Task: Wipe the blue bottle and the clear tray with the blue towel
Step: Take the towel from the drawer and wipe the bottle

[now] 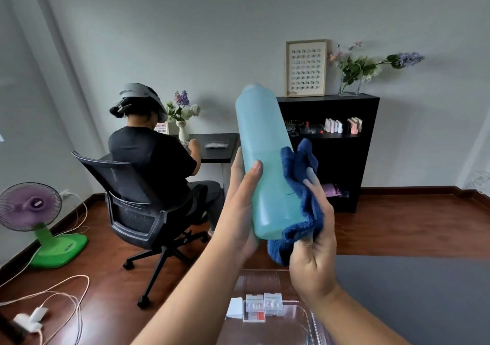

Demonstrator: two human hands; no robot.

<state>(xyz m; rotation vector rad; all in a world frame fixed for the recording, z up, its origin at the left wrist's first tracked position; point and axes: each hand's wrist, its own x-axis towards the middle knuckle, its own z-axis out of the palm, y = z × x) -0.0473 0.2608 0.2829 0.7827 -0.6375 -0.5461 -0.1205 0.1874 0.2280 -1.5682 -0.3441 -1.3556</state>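
The left hand point(240, 206) wraps the blue bottle point(265, 159) low down; the right hand point(313, 244) clutches the soft blue towel point(299, 185) against its other side. Smooth plastic, probably slippery.

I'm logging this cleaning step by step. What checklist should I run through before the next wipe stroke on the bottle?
1. Bottle held securely: ok. The left hand grips the translucent blue plastic bottle round its lower body.
2. Towel on the surface: ok. The right hand holds the dark blue terry towel against the bottle's right side.
3. Bottle top closed: cannot tell. The upper end is blurred.
4. Bottle clear of the table: ok. It is held in the air above the clear plastic tray.
5. Tray free for wiping: cannot tell. Small clear boxes sit at its far edge, either inside or beside it.
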